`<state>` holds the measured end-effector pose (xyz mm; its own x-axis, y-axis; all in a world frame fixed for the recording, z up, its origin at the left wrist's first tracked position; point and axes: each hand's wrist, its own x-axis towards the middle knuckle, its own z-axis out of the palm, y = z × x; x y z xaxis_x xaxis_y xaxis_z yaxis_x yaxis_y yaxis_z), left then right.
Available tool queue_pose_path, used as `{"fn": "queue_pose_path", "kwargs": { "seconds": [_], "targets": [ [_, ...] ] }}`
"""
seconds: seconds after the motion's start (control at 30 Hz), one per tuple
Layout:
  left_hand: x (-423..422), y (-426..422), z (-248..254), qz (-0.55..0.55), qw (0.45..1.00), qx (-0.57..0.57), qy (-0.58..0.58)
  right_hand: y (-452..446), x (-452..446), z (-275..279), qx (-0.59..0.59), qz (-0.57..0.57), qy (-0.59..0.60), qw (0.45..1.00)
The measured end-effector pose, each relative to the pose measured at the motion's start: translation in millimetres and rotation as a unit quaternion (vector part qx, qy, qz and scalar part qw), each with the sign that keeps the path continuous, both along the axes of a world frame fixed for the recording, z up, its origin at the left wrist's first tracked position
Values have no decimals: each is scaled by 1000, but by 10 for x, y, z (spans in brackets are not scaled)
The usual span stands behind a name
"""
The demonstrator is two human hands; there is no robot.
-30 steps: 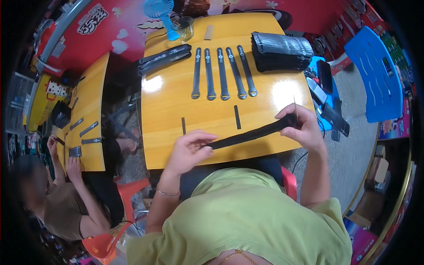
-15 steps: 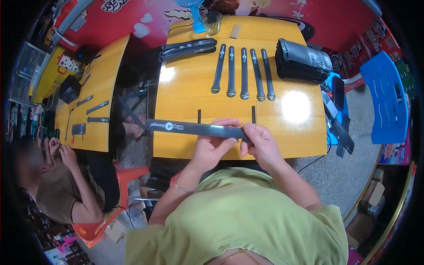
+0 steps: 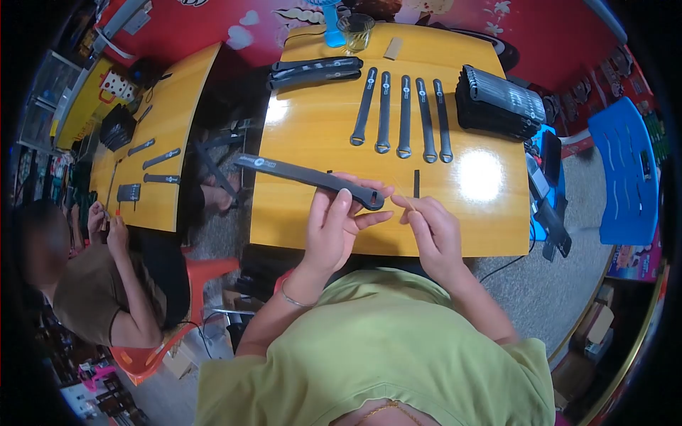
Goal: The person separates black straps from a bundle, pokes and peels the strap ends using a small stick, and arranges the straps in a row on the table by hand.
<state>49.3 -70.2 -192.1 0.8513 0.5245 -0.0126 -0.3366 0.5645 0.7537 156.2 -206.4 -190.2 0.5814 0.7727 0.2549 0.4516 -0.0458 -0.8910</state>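
My left hand (image 3: pixel 332 226) is closed on a dark grey storage strap (image 3: pixel 284 169), gripped near its rounded, slotted end. The end looks thick, as if several straps lie stacked; I cannot tell how many. The strap's printed length points out to the left above the table. To the right of the slotted end, my right hand (image 3: pixel 435 227) pinches a thin yellowish strand (image 3: pixel 399 189), possibly a rubber band. Beyond my hands, several single straps (image 3: pixel 405 117) lie side by side, slotted ends toward me.
Black strap bundles (image 3: pixel 316 71) lie at the table's back left, a larger strap pile (image 3: pixel 497 103) at the right. A short black strip (image 3: pixel 416 183) is on the wooden table (image 3: pixel 483 224). A blue chair (image 3: pixel 625 167) stands right; a person (image 3: pixel 106 291) works at the left table.
My right hand has come off the strap's end and moved right, now with the thin strand. The strap has tilted, its slotted end now showing. The whole view has shifted slightly.
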Motion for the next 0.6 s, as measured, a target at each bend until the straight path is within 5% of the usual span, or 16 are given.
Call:
{"fn": "queue_pose_path", "kwargs": {
  "seconds": [0.6],
  "targets": [
    [26,5,-72,63,997,32,-18,-17,-45,30,-44,-37,-238,969]
  ]
}}
